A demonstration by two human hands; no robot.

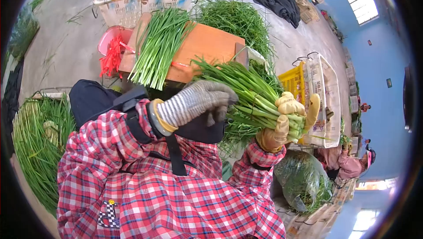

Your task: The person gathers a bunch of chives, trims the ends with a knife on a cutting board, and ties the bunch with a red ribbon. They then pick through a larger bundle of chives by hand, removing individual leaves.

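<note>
With the right hand (pixel 288 122) clamped around 1 chive bundle (pixel 246 93) and the left hand (pixel 198 100) only resting on it, loose stalks may slip out.

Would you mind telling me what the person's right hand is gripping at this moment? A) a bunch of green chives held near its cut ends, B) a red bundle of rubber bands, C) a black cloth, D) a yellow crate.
A: the right hand, in a yellow glove, is closed around a bunch of green chives near its cut ends, while the left hand rests on the stalks.
</note>
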